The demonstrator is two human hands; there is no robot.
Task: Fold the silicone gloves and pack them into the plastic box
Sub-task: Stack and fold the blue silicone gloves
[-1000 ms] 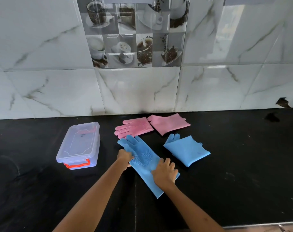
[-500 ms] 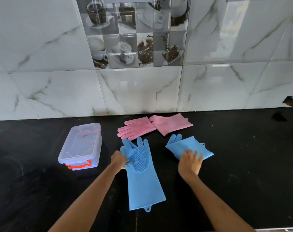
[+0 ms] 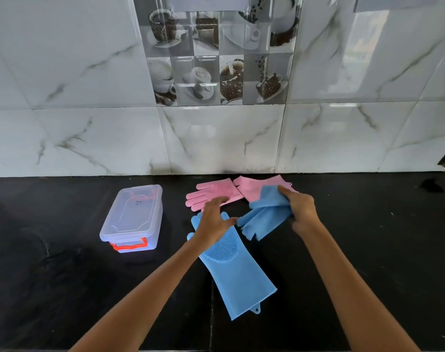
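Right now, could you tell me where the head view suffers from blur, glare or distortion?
In the head view, motion blur smears the right hand and its lifted blue glove; window glare washes the wall tiles; wide-angle distortion bends tile lines; the box stays sharp.

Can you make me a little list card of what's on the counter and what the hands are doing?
surface: black counter
box: clear plastic box, lid on, orange handle, left of the gloves
flat blue glove: lies stretched out, bristly palm up
left hand: over the flat blue glove's fingers, open
second blue glove: gripped and lifted
right hand: holds the second blue glove
pink gloves: two, by the wall
packed so far: nothing seen in the box
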